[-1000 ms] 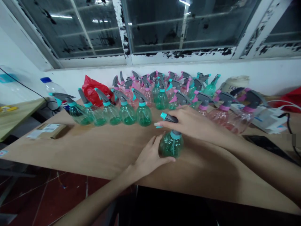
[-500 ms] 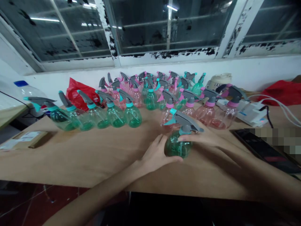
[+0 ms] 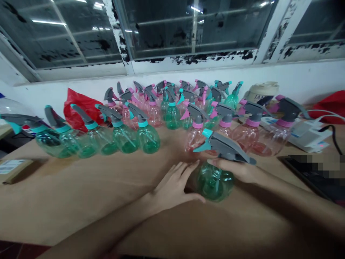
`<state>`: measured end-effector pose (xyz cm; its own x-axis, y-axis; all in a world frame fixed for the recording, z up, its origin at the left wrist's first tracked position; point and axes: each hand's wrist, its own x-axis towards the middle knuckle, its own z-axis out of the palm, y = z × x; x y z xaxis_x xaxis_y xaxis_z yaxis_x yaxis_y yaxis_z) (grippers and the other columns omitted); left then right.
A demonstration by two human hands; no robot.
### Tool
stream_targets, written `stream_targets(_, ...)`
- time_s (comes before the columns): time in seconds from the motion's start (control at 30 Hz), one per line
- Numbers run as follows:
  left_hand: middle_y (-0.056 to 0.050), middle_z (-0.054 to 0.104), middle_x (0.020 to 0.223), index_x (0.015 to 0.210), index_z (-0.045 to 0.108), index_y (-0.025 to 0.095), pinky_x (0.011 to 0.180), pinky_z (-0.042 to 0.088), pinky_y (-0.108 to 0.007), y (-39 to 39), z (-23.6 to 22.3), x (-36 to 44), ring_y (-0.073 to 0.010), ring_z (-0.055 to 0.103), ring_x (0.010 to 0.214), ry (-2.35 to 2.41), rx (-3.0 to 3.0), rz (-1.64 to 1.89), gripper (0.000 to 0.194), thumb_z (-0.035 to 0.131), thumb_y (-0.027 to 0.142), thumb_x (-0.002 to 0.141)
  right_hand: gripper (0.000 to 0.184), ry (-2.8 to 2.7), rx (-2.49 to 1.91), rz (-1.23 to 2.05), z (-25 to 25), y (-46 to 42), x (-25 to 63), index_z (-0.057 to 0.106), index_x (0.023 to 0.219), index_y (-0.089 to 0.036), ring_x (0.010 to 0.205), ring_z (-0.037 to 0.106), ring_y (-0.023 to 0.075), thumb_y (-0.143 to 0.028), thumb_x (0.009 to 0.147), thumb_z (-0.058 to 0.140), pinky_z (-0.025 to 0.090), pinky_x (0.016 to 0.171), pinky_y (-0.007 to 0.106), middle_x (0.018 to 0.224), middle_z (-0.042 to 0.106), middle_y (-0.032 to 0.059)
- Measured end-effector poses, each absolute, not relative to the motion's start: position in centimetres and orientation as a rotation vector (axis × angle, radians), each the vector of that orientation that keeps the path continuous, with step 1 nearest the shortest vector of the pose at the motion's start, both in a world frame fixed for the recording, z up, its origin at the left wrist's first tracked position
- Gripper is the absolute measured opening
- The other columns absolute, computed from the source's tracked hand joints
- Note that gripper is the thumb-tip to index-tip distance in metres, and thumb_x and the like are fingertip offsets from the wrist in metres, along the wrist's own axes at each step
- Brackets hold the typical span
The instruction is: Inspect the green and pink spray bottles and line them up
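A green spray bottle with a grey trigger head and turquoise nozzle stands tilted slightly in front of me. My right hand is closed around its neck, just under the trigger head. To the bottle's left is my left hand, its fingers and thumb spread around that side; whether the fingertips touch the plastic I cannot tell. Just behind the held bottle stand several clear pink spray bottles with pink collars. Further left, a row of green spray bottles with turquoise collars lines the table.
More pink and green bottles crowd the back near the wall. Around them are a red bag, a cardboard box, a white device with cables, a beige roll-like object and a dark flat device.
The view has come closer to the table. My left fingers have loosened from the green spray bottle, leaving more of a gap, while my right hand keeps its hold at the neck.
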<state>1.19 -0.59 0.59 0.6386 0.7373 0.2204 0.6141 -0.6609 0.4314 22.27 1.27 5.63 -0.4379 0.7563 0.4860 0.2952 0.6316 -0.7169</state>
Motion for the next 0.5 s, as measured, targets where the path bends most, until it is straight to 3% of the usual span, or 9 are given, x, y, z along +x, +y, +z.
stream_targets(0.17,-0.012,0.049,0.138,0.14,0.037,0.022,0.103,0.035,-0.049,0.8,0.0,-1.4,-0.0309,0.044,0.127,1.09,2.674,0.55,0.08,0.069,0.059,0.076,0.038,-1.867,-0.824,0.874,5.5,2.1,22.0,0.059,0.118,-0.032,0.085,0.067,0.0224,-0.028,0.08,0.059,0.056,0.072,0.038,0.106,0.069,0.0017)
stream_targets(0.5,-0.013,0.05,0.135,0.135,0.042,0.019,0.102,0.038,-0.046,1.0,0.0,-1.8,-0.0281,0.046,0.125,1.103,2.717,0.544,0.06,0.049,0.059,0.09,0.024,-1.859,-0.902,0.988,4.4,2.8,22.5,0.068,0.104,-0.029,0.076,0.068,0.0222,-0.034,0.082,0.059,0.056,0.072,0.037,0.08,0.071,0.0016)
